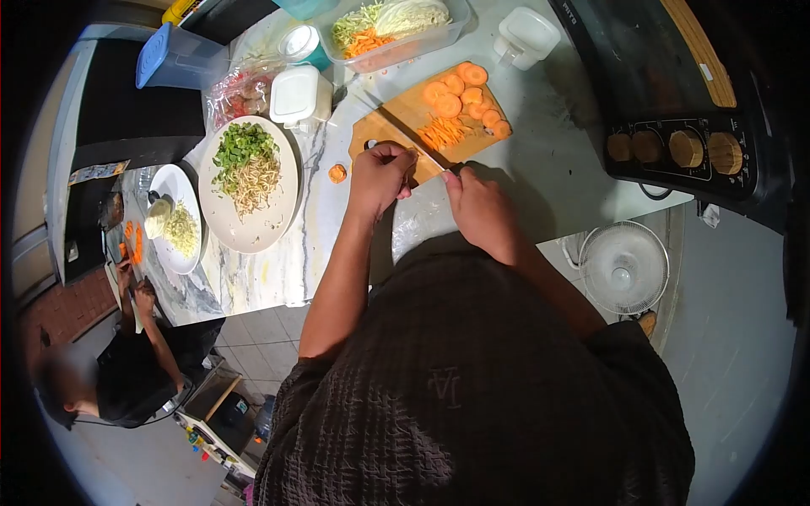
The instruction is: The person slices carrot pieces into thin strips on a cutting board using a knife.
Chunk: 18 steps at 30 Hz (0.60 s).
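Note:
On the wooden cutting board [374, 128] lie several round carrot slices [448, 104] and, below them, a heap of thin carrot strips [442, 132]. My right hand [483, 207] is closed round the handle of a knife [412, 137], whose blade slants up and left across the board. My left hand [384, 175] is closed at the board's near edge, left of the blade; its fingers hide most of what they grip, too small to make out. An orange carrot end [337, 174] sits on the counter left of my left hand.
An oval plate [221, 221] of greens and sprouts is at left, with a white-lidded container [295, 95] behind. A vegetable tub [396, 56] and a lidded box [529, 38] stand beyond the board. An oven [675, 152] is at right, a co-worker [135, 371] at lower left.

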{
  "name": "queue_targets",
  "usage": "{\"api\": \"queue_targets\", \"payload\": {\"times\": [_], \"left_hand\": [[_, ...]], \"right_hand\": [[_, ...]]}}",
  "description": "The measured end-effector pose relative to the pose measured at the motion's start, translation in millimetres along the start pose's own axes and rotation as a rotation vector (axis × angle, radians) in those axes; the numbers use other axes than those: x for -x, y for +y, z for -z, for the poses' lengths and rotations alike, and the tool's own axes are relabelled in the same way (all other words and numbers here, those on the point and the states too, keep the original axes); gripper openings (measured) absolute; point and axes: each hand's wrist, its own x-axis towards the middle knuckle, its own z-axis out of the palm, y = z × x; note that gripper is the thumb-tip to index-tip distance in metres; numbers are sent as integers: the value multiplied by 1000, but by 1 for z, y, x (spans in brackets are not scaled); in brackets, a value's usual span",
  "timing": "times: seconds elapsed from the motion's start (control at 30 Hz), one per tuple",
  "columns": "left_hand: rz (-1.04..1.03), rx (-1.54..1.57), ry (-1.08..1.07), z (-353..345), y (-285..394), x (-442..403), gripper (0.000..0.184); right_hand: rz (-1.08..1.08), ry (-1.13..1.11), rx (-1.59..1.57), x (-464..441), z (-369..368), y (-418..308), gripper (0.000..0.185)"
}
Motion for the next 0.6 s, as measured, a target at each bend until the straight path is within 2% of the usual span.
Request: {"api": "queue_targets", "payload": {"times": [0.07, 0.6], "left_hand": [[30, -4, 7, 0, -1, 6, 20], [5, 1, -2, 3, 1, 5, 19]], "right_hand": [[-92, -86, 9, 6, 9, 0, 45], [-33, -113, -145, 1, 14, 8, 50]]}}
